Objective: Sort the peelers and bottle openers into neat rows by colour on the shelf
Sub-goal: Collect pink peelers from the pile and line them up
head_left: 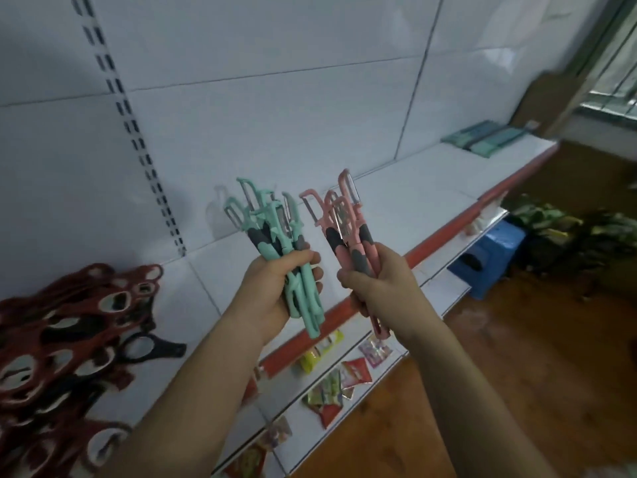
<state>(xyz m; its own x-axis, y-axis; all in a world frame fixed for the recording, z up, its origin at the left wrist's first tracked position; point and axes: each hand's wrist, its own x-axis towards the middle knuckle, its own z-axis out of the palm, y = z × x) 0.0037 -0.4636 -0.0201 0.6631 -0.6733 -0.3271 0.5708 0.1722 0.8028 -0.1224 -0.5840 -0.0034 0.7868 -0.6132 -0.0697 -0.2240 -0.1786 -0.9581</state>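
The left hand [272, 288] curls its fingers [305, 257] round teal peelers [272, 222], and the right hand [379, 277] likewise round pink peelers [344, 219], both above the shelf [396, 198]. Best to lay each colour as its own row right of the openers [69, 339], with the heads aligned.

Layout of the shelf [396, 201]. The left bundle of peelers [275, 229] is held in the left hand [272, 291] and the right bundle of peelers [344, 222] in the right hand [375, 281], side by side, apart, in front of the shelf. A heap of bottle openers [69, 339] is laid on the shelf at far left; flat packs [482, 138] are placed at its far right end. Packets [355, 372] are spread on the lower shelf [444, 288] beneath. A stool [493, 257] is set on the floor to the right.
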